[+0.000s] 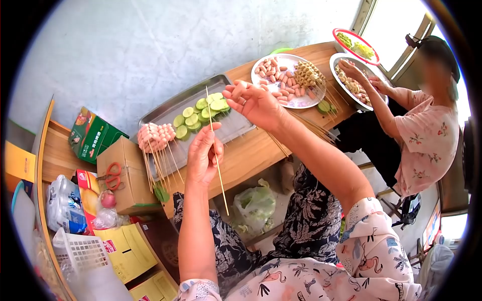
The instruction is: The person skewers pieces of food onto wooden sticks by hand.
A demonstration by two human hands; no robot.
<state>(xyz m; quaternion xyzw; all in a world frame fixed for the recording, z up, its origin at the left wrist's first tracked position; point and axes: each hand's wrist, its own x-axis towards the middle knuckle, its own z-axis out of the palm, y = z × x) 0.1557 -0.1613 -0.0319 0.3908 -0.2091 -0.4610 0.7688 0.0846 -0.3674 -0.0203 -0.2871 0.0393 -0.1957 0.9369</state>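
Note:
My left hand (205, 155) is closed around a thin wooden skewer (224, 193), which stands nearly upright with a bare shaft. My right hand (256, 104) is raised just right of the skewer's tip, its fingers bent together; what they hold, if anything, I cannot make out. Behind both hands, green cucumber slices (191, 119) lie in a metal tray (235, 125). At the tray's left end rests a bundle of skewered pink sausages (155, 136), their sticks pointing toward me.
A white plate (256, 75) holds loose sausages (285, 80) and skewered yellowish folded pieces (309, 74). At the right, a co-worker (427, 130) reaches into a large bowl (335, 62). Scissors (113, 175) lie by a cardboard box (130, 170) at left. A plastic bag (256, 203) sits below the table.

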